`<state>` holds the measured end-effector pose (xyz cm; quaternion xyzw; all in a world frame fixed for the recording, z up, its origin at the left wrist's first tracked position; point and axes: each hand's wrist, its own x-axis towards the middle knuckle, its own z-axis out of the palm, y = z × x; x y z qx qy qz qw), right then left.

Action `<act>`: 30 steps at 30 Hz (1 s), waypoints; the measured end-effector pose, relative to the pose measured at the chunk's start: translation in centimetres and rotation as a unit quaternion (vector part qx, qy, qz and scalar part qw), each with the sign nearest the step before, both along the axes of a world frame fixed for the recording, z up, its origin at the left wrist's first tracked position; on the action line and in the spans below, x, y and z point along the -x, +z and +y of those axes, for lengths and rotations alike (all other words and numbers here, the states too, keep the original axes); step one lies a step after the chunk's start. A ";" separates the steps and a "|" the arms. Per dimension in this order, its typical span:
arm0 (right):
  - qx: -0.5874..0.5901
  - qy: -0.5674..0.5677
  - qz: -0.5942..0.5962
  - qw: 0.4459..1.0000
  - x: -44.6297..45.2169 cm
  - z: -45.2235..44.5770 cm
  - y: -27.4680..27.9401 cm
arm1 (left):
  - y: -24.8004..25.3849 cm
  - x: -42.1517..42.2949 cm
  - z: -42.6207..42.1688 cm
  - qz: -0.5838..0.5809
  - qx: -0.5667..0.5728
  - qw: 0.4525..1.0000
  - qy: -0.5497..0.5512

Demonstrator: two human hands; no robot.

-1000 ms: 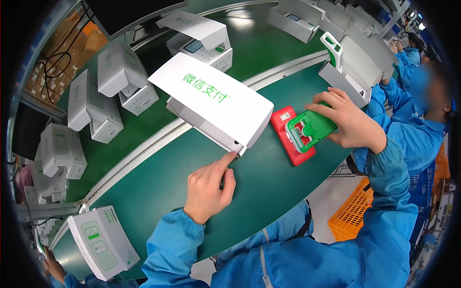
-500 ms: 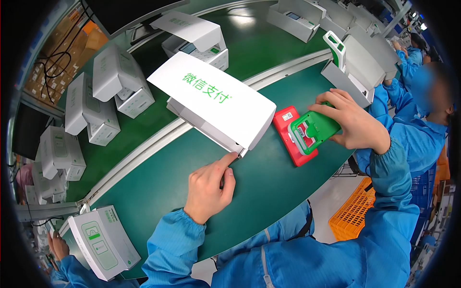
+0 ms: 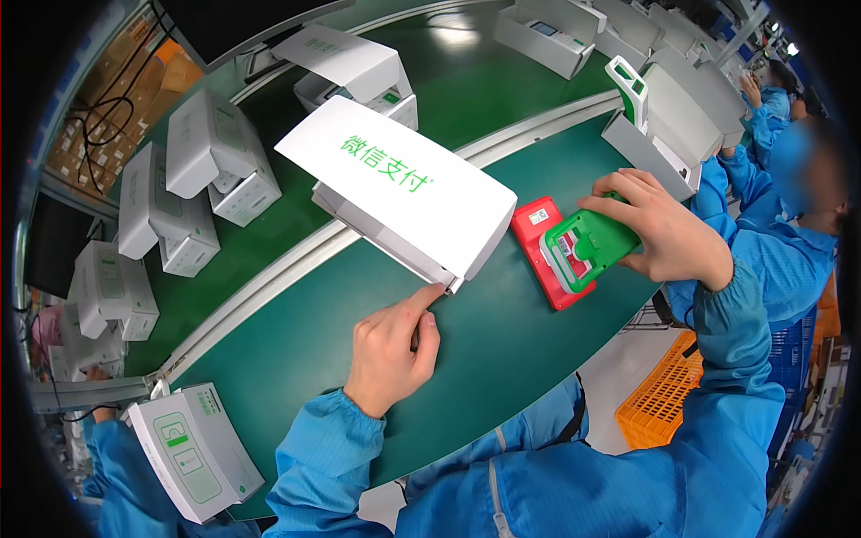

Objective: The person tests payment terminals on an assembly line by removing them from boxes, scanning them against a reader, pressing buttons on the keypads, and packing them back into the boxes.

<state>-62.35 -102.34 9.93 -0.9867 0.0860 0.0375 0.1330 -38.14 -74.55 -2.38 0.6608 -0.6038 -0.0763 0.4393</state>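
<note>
Right hand (image 3: 674, 235) pinching green device (image 3: 608, 238) between fingers (image 3: 619, 210) and thumb.
Red device (image 3: 538, 244) on table (image 3: 502, 350), left of those fingers, partly under green one. Left hand (image 3: 390, 351): thumb spread, index touching box (image 3: 399, 179) corner.

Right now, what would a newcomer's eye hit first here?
First, the white cardboard box with green lettering at mid-frame, lid partly open, the left hand with its index finger at the near corner. Then, to its right, the bright green plastic handheld device in the right hand, overlapping in view the red rectangular device on the dark green tabletop.
</note>
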 end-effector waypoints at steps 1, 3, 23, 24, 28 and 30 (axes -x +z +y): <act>-0.001 0.000 0.000 1.000 0.1 -0.1 0.1 | 0.0 0.0 -0.1 0.001 -0.002 1.000 0.000; -0.004 -0.003 0.000 1.000 0.2 -0.2 0.2 | 0.1 0.1 -0.2 0.004 -0.007 1.000 0.000; -0.017 0.002 -0.004 1.000 0.7 -1.2 0.9 | 0.3 0.6 -1.4 0.000 -0.001 1.000 0.003; -0.018 0.002 -0.004 1.000 0.7 -1.2 0.9 | 0.4 0.6 -1.5 0.000 0.000 1.000 0.003; -0.019 0.002 -0.004 1.000 0.9 -1.3 1.1 | 0.6 0.8 -1.8 0.001 -0.006 1.000 0.004; -0.017 0.004 -0.005 1.000 1.0 -1.5 1.1 | 0.6 0.9 -1.9 0.002 -0.006 1.000 0.004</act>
